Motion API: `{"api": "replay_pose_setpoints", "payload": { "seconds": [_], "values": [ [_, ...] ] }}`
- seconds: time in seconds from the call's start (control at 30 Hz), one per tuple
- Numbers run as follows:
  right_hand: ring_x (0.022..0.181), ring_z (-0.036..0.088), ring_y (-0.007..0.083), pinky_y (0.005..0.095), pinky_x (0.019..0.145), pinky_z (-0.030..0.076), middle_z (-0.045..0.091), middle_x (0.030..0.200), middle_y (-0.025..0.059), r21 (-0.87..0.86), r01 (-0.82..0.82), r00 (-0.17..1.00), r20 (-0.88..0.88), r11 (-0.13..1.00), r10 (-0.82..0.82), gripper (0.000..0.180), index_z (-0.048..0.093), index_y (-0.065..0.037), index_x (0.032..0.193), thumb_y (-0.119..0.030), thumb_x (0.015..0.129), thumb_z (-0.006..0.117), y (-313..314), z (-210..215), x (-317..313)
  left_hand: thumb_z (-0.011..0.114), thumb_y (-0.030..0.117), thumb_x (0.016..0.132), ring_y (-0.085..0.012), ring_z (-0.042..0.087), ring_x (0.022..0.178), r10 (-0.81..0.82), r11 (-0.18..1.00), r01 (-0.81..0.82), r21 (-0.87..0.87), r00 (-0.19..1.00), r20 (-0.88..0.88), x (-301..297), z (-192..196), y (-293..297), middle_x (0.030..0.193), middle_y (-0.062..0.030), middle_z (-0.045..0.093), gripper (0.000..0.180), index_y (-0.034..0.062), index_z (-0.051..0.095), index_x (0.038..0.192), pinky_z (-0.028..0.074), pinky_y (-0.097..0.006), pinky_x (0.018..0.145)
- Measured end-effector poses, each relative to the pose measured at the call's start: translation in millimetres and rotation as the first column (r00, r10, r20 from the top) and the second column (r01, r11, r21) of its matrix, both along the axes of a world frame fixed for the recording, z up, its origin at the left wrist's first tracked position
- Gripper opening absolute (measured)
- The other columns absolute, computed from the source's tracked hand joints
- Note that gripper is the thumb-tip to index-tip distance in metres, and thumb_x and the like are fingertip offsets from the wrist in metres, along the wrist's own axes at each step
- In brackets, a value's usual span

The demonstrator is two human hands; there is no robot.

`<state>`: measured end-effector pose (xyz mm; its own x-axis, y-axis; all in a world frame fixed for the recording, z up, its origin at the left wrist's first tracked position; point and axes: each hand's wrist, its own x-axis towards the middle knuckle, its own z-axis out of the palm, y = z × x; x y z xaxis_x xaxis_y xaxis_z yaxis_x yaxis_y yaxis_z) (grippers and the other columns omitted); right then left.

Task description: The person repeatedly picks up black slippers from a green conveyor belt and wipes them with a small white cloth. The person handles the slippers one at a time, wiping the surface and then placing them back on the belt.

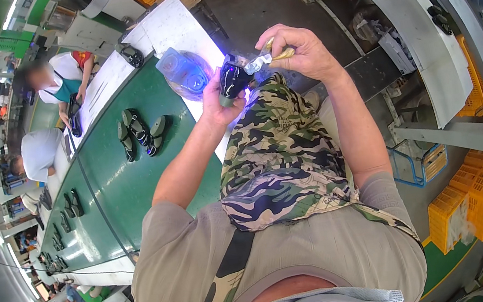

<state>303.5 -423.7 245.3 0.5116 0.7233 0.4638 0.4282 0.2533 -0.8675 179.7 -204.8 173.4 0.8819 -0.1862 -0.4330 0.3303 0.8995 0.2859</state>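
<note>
My left hand (218,106) is wrapped round a glossy black shoe (234,79), held up in front of the camouflage apron (283,139). The fingers of my right hand (307,52) are closed on a thin tan-yellow tool (283,54). A crumpled whitish piece (258,63) sits at the tool's end, right beside the shoe. I cannot make out whether it touches the shoe, or the tool's exact kind. Left of the shoe, a translucent bluish plastic container (186,75) stands on the white worktop (172,28).
Several black shoes (139,131) ride on the green conveyor belt (118,193) to my left. Across it, a co-worker (61,77) handles another shoe. Orange crates (467,196) stack at the right, near a blue metal frame (407,168). A curved white shelf (402,23) runs along the right.
</note>
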Motion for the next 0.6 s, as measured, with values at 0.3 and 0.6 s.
{"api": "replay_pose_setpoints", "payload": {
  "seconds": [0.3, 0.6],
  "values": [
    [0.088, 0.058, 0.0115, 0.0261, 0.080, 0.046, 0.066, 0.102, 0.0070, 0.151, 0.097, 0.984, -0.165, 0.984, -0.071, 0.017, 0.059, -0.005, 0.079, 0.000, 0.073, 0.075, -14, -1, -9, 0.043, 0.041, 0.092, -0.0245, 0.062, 0.059, -0.014, 0.991, 0.031, -0.132, 0.991, 0.132, 14, 6, -16, 0.099, -0.0271, 0.063, 0.051, 0.0022, 0.057, 0.122, 0.045, -0.026, 0.043],
    [0.095, 0.058, 0.0135, 0.0269, 0.086, 0.046, 0.064, 0.102, 0.0090, 0.255, 0.295, 0.912, -0.363, 0.921, -0.191, 0.015, 0.061, -0.004, 0.081, 0.002, 0.075, 0.073, -59, -12, -14, 0.043, 0.046, 0.095, -0.0264, 0.064, 0.066, -0.106, 0.994, 0.103, 0.026, 0.972, 0.208, 32, 28, -29, 0.096, -0.0211, 0.067, 0.050, 0.0076, 0.060, 0.121, 0.054, -0.031, 0.054]
  ]
}}
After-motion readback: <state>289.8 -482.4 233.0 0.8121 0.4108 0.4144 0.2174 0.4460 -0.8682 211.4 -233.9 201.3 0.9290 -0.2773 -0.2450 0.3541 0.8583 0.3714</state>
